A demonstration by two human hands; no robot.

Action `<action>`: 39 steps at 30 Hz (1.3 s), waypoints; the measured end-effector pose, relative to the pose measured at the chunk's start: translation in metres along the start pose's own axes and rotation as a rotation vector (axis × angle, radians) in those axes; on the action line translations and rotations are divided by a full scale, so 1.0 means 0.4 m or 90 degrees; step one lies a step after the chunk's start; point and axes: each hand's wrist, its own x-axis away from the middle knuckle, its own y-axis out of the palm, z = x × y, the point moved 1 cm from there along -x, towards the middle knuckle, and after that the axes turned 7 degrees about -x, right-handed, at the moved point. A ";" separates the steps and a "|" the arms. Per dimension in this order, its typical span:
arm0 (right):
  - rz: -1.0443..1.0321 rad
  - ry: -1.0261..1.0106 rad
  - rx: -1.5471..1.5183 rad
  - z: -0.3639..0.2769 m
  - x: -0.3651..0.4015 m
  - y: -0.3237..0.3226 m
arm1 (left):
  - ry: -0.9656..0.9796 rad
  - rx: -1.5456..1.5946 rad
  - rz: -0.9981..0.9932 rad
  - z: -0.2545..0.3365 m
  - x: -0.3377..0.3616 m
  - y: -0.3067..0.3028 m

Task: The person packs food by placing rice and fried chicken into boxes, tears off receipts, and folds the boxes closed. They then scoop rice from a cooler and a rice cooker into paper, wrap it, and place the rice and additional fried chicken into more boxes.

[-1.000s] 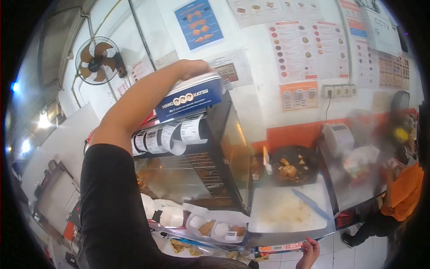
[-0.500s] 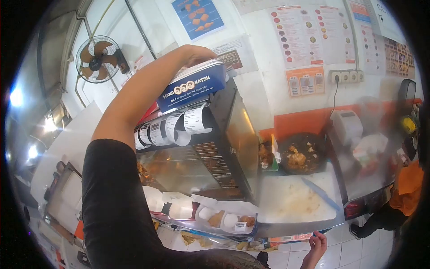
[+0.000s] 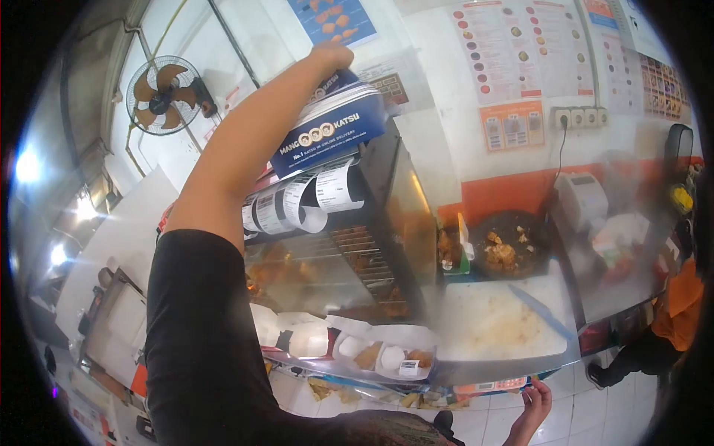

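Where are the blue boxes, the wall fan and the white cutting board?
blue boxes (image 3: 331,134), head view, on the printed front face.
wall fan (image 3: 165,93), head view, on the hub of the blades.
white cutting board (image 3: 483,327), head view, on its bare middle.

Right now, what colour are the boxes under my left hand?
Dark blue boxes with white lettering; head view.

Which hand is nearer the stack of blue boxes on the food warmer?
Left. The left hand sits on top of the stack of blue boxes; the right hand hangs far lower, below the counter.
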 end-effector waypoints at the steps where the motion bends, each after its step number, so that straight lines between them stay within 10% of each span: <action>1: 0.003 0.001 0.003 0.000 0.004 -0.001 | 0.019 0.001 0.092 -0.016 0.005 -0.015; 9: -0.038 -0.053 0.035 -0.029 0.060 0.060 | 0.299 0.228 0.533 0.054 0.391 -0.267; 12: -0.086 -0.110 0.060 -0.008 0.074 0.099 | 0.442 0.087 0.548 0.123 0.721 -0.225; 17: -0.120 -0.206 -0.053 -0.021 0.254 0.251 | 0.657 0.655 0.226 0.151 1.260 -0.018; 19: -0.078 -0.274 -0.038 0.029 0.348 0.299 | 0.582 0.810 0.191 0.150 1.406 0.114; 23: -0.325 -0.241 0.033 0.085 0.502 0.357 | 0.084 1.092 -0.474 -0.035 1.692 0.306; 28: -0.489 -0.256 0.338 0.179 0.729 0.428 | -0.109 1.151 -0.856 -0.219 2.007 0.432; 39: -0.909 -0.323 0.668 0.359 0.997 0.448 | -0.424 1.348 -0.695 -0.369 2.302 0.381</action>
